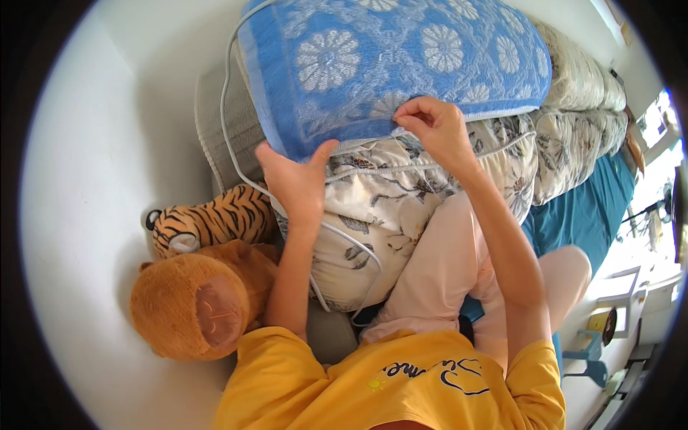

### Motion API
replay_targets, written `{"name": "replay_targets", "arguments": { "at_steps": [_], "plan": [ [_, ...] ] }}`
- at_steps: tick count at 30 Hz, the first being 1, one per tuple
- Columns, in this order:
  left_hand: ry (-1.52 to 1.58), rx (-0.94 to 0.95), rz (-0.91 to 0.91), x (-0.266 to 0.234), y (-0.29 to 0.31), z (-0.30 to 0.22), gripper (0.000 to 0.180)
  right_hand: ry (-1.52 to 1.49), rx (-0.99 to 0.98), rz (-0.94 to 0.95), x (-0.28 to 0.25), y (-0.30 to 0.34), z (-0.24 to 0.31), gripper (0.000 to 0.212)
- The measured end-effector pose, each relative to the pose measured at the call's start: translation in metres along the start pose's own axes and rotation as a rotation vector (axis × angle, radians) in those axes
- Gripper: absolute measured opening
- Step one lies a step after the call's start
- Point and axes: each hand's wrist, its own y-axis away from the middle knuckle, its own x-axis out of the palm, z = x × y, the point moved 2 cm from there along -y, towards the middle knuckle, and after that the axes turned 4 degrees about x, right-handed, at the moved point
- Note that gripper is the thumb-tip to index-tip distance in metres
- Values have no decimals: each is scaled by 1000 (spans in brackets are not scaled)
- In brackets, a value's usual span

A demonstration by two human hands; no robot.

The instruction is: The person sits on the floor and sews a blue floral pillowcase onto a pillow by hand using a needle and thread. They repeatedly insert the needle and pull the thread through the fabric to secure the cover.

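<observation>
While the person kneels on the bed, left hand point(294, 183) grips the lower-left corner of the blue flowered towel point(387, 57) at upper centre; right hand point(433, 125) pinches its lower edge. Towel lies over a floral quilt point(401, 186). Step looks like spreading or straightening it; the next pull likely needs both hands even. White cable point(229, 136) runs alongside; tiger plush point(208, 222) and brown plush point(193, 301) at lower left.
</observation>
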Motion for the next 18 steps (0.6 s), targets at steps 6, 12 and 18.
{"name": "replay_targets", "arguments": {
  "at_steps": [6,12,18],
  "plan": [
    [556,-99,134,-15,-15,29,24,-391,91,36,0,2,-14,12],
    [499,-144,198,-5,-17,25,32,-250,185,258,-32,33,-39,11],
    [468,-231,192,-8,-24,29,30,-495,256,384,-7,69,-35,14]
  ]
}}
